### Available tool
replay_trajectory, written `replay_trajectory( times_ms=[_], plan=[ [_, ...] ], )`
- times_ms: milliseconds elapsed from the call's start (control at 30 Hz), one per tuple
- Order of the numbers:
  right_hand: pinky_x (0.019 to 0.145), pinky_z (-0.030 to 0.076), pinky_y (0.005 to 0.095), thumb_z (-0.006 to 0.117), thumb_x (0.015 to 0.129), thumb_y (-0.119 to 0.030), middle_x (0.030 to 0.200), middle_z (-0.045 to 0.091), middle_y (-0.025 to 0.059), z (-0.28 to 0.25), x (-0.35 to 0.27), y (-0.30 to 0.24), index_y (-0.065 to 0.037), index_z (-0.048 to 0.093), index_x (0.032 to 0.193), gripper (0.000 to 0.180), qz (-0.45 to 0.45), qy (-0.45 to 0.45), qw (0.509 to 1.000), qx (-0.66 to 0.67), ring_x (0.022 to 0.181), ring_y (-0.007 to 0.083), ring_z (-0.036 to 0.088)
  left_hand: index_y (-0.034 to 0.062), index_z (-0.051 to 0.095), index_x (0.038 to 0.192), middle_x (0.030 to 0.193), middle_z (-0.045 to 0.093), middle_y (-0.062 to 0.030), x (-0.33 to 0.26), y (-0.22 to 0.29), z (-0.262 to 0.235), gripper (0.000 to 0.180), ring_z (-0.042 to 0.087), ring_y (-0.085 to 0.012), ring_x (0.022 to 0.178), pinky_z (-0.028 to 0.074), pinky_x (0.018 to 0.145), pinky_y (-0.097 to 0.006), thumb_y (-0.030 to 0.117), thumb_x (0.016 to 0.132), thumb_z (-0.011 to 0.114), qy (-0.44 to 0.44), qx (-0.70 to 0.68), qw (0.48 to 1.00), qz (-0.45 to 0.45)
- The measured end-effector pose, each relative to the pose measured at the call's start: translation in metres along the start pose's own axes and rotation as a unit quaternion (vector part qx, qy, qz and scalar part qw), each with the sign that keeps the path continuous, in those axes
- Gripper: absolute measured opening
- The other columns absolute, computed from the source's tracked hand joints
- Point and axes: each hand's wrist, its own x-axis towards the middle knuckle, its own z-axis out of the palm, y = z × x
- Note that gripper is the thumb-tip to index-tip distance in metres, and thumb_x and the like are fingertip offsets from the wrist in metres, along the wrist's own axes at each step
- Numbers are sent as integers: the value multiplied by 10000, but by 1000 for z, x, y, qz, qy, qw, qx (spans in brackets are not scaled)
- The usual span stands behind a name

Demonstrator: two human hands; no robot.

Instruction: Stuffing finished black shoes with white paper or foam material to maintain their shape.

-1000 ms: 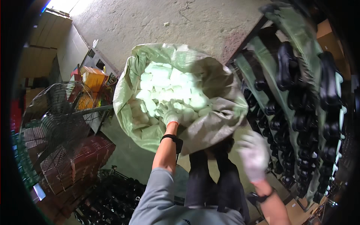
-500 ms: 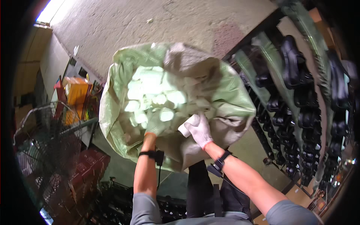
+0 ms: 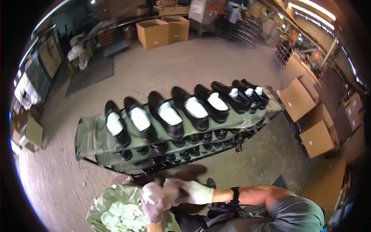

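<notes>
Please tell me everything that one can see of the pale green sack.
The pale green sack gapes open at the top, its rim crumpled and uneven. It looks like thin woven plastic, slightly shiny. Many white pieces lie heaped loosely inside. It is at the lower left, on the near side of the shoe rack; the picture's edge hides its base. The gloved left hand covers part of its right side; whether they touch, I cannot tell.
</notes>
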Motion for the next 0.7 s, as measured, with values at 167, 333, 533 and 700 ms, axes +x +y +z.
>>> replay_trajectory(
  times_ms=[167, 333, 533, 700],
  plan=[
    [1169, 506, 497, 843, 886, -195, 1425, 642, 221, -181, -86, 17, -50, 450, 1609, 836, -75, 161, 973, -148, 1313, 414, 637, 7, 735, 987, 969, 721, -125, 67, -19, 187, 428, 695, -231, 865, 566, 778, -374, 353, 773, 867, -245, 256, 901, 249],
    [1118, 500, 525, 727, 927, -139, 1371, 619, 186, -381, -80, 57, -55, 597, 1442, 537, -121, 484, 859, -118, 1267, 438, 587, 64, 761, 939, 1031, 729, -99, 53, -17, 303, 290, 703, -256, 947, 585, 828, -394, 270, 752, 843, -237, 130, 963, -6],
    [904, 629, 498, 714, 887, -188, 1208, 689, 89, -456, -2, 91, -165, 708, 1153, 266, -38, 360, 841, -403, 1249, 337, 637, 72, 696, 1252, 1255, 672, -125, 45, -21, 349, 586, 635, -338, 1229, 542, 1065, -420, 249, 749, 939, -265, 302, 911, 90],
    [853, 567, 483, 734, 827, -201, 1020, 713, 93, -458, 4, 69, -116, 746, 854, 89, -111, 345, 796, -484, 1085, 338, 633, 10, 665, 1311, 1331, 656, -157, 46, -20, 329, 699, 611, -342, 1297, 461, 1171, -437, 303, 746, 954, -167, 137, 967, -133]
  ],
)
